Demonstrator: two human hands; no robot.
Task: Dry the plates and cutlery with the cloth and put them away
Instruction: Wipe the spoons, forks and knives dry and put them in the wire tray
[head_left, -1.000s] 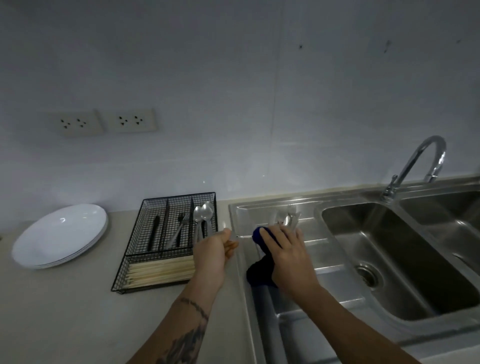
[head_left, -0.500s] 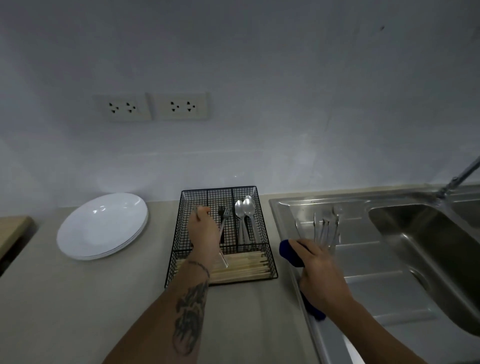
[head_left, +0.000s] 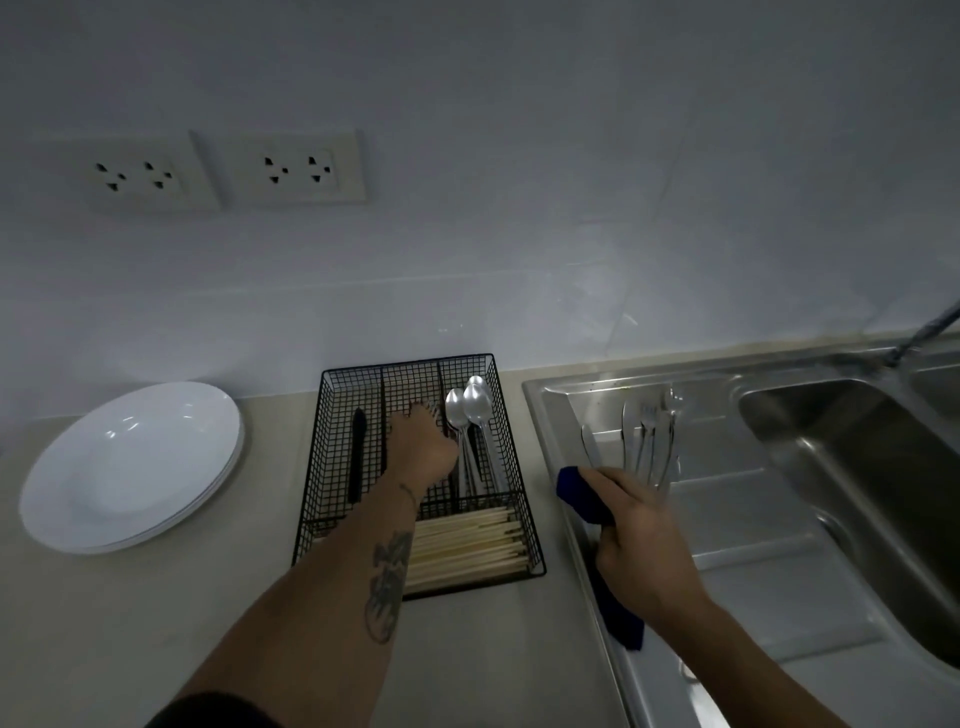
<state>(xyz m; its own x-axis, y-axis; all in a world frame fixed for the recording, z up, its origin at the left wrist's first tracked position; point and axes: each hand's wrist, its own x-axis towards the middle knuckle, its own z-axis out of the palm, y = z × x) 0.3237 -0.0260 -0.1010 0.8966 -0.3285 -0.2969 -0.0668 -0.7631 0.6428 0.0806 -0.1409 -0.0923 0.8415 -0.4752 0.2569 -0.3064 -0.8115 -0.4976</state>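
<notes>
Over wire tray (head_left: 519, 467), left hand (head_left: 422, 449); right hand (head_left: 641, 540) gripping cloth (head_left: 582, 496), cutlery (head_left: 649, 441)

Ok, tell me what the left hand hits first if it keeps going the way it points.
Probably the far wall of the black wire tray. The left hand reaches away along the middle compartment, spoons just to its right. Depth is hard to judge from above.

1. The left forearm (head_left: 332, 582) is bare and carries a dark tattoo (head_left: 387, 584) along its length.
2. A thin dark line, band or tattoo, circles the left wrist (head_left: 408, 491).
3. A dark sleeve edge (head_left: 208, 709) shows near the elbow.
4. The right forearm (head_left: 737, 654) is bare and unmarked.
</notes>
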